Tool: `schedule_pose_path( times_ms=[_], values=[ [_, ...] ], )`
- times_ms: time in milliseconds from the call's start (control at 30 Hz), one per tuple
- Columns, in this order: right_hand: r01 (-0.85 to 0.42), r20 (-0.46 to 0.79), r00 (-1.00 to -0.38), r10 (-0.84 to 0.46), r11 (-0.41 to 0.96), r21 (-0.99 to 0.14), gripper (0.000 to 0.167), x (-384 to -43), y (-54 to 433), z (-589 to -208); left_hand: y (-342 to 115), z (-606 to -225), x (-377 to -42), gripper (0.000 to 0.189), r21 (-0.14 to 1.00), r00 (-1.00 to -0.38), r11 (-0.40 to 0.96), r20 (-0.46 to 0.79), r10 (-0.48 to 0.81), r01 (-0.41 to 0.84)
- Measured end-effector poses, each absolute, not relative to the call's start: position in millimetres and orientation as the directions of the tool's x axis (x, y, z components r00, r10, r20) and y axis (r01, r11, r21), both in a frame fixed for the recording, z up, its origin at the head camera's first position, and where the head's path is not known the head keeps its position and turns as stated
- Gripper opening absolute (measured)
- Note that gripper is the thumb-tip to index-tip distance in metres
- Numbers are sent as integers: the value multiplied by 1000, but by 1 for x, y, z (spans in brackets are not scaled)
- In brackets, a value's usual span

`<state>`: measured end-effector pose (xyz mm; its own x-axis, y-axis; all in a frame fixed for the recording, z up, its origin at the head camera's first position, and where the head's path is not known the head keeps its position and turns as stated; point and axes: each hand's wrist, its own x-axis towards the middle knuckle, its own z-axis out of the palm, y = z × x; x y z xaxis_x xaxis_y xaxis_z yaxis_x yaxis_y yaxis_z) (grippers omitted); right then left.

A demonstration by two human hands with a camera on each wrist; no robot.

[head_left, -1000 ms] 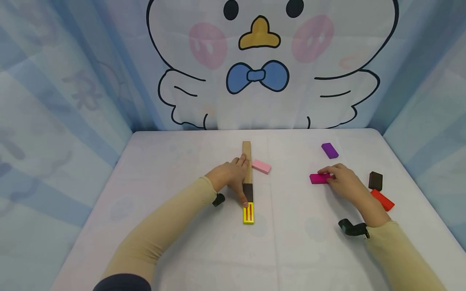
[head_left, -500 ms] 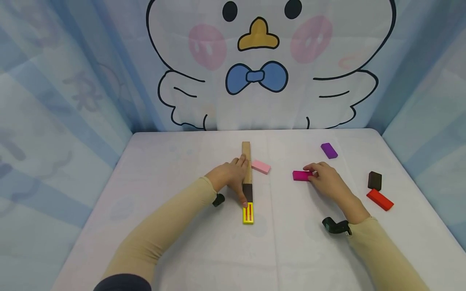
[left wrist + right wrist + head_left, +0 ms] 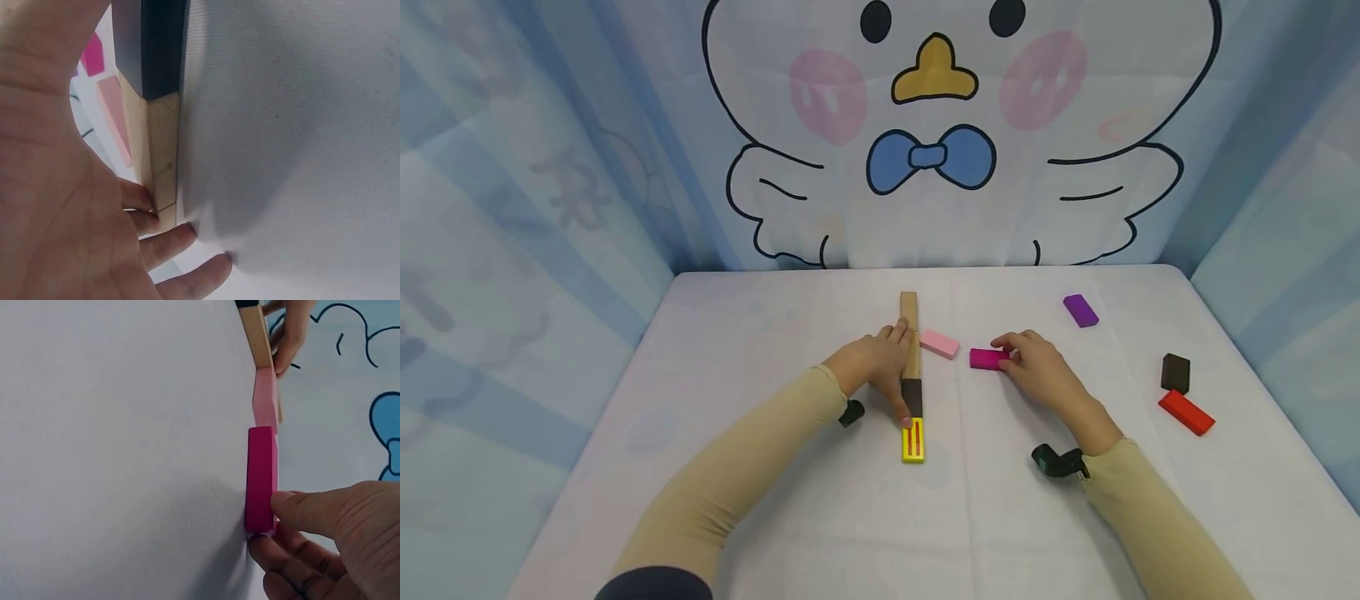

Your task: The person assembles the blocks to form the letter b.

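A straight row lies on the white table: wooden blocks (image 3: 909, 308) at the far end, a dark block (image 3: 912, 400), then a yellow block (image 3: 913, 448) with red stripes nearest. Along its left side rests my left hand (image 3: 874, 364), fingers extended over the wood, thumb tip at the yellow block. In the left wrist view, two fingertips touch the tabletop beside the wooden block (image 3: 164, 137). A light pink block (image 3: 939, 344) sits at an angle against the row's right side. My right hand (image 3: 1047, 375) pinches the right end of a magenta block (image 3: 987, 359), just right of the pink one.
On the right part of the table (image 3: 1045, 533) lie a purple block (image 3: 1081, 311), a dark brown block (image 3: 1176, 373) and a red block (image 3: 1187, 413), the last two close together. A printed cartoon curtain (image 3: 925, 225) stands behind the table's far edge.
My right hand has moved left with the magenta block, from near the purple and red blocks to beside the pink one. The left hand and the row have stayed put.
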<state>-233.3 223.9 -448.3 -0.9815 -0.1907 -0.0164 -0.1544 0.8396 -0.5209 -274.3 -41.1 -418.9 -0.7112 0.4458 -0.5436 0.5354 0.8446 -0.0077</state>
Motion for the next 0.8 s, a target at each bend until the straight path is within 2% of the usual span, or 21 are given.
schedule_pose_path(
  times_ms=[333,800],
  values=[
    [-128,-46,-983,-176,848,-515,35,-231,212,-448,-42,-419,-274,156,-10,-715,842,-533,451,539],
    [-174,-12,-979,-205,862,-476,38,-229,206,-453,-40,-417,-272,155,-11,-718,846,-537,444,532]
  ],
)
